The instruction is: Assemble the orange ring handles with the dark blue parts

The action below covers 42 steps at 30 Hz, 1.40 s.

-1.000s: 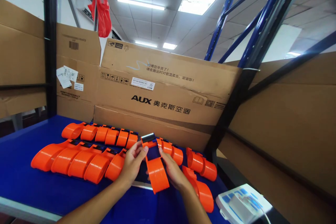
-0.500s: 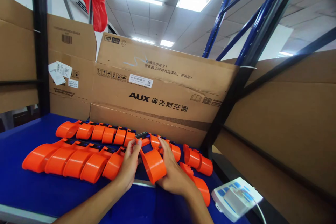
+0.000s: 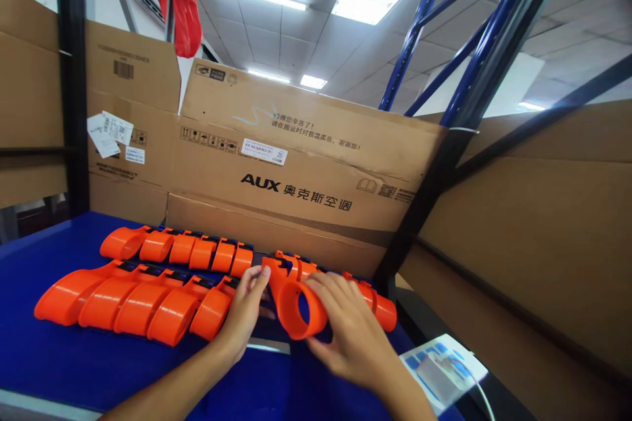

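Observation:
An orange looped plastic band (image 3: 288, 306) is held up between both hands, its round opening turned towards me. My left hand (image 3: 248, 302) is closed, thumb and fingers pinching the band's flat upper end. Over the right side of the loop, my right hand (image 3: 353, 325) curls its fingers on top with the thumb below. Left of the hands lies a front row of similar orange bands (image 3: 141, 302), each with a dark piece at its far end. Behind it runs a second row of orange bands (image 3: 192, 253). More bands (image 3: 384, 312) lie to the right, partly hidden by my right hand.
A blue table surface (image 3: 54, 368) carries the bands. Cardboard panels (image 3: 296, 223) stand along the back and sides. A dark rack post (image 3: 419, 204) slants up at the right. Near the right front edge sits a white power strip (image 3: 444, 368) with a plugged-in adapter and cable.
The held band has turned so that its opening faces me more. My right hand has shifted from beside the loop to over its right side. My left hand keeps its pinch.

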Each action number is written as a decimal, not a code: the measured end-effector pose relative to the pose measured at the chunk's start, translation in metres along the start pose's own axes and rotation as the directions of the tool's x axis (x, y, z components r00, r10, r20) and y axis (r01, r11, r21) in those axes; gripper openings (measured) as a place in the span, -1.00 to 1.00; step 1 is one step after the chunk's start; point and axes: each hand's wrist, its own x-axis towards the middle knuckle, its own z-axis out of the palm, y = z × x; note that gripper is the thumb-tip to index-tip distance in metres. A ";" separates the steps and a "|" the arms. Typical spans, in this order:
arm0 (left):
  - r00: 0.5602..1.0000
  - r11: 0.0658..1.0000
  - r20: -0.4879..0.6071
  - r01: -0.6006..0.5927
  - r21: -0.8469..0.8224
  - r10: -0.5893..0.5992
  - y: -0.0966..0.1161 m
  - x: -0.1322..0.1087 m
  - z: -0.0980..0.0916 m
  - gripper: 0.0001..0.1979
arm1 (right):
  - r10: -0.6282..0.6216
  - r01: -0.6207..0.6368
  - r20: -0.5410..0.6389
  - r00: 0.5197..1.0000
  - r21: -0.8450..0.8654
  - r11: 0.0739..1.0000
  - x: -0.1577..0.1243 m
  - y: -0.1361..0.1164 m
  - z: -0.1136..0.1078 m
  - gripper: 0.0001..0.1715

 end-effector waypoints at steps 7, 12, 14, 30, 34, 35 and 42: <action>0.986 0.995 0.149 0.063 0.076 -0.074 -0.003 0.003 -0.006 -0.55 | 0.246 -0.272 -0.129 0.961 -0.258 0.927 0.006 0.091 -0.027 -0.22; 0.982 0.995 0.169 0.068 0.066 -0.079 -0.003 0.005 -0.007 -0.60 | 0.316 -0.309 -0.040 0.948 -0.360 0.880 -0.004 0.134 -0.014 -0.27; 0.982 0.996 0.174 0.066 0.066 -0.076 -0.003 0.005 -0.007 -0.61 | 0.334 -0.309 0.009 0.942 -0.357 0.881 -0.009 0.141 -0.007 -0.26; 0.983 0.995 0.177 0.031 0.090 -0.047 -0.006 0.008 -0.007 -0.62 | 0.478 -0.384 0.227 0.848 -0.358 0.851 -0.011 0.164 0.033 -0.15; 0.984 0.995 0.173 0.035 0.092 -0.050 -0.006 0.008 -0.007 -0.63 | 0.512 -0.409 0.234 0.826 -0.377 0.831 -0.010 0.167 0.034 -0.16; 0.983 0.995 0.173 0.037 0.094 -0.053 -0.006 0.008 -0.007 -0.63 | 0.521 -0.413 0.249 0.817 -0.379 0.828 -0.009 0.167 0.034 -0.18; 0.979 0.996 0.198 0.038 0.087 -0.055 -0.005 0.007 -0.006 -0.64 | 0.545 -0.430 0.348 0.763 -0.357 0.829 -0.004 0.162 0.041 -0.07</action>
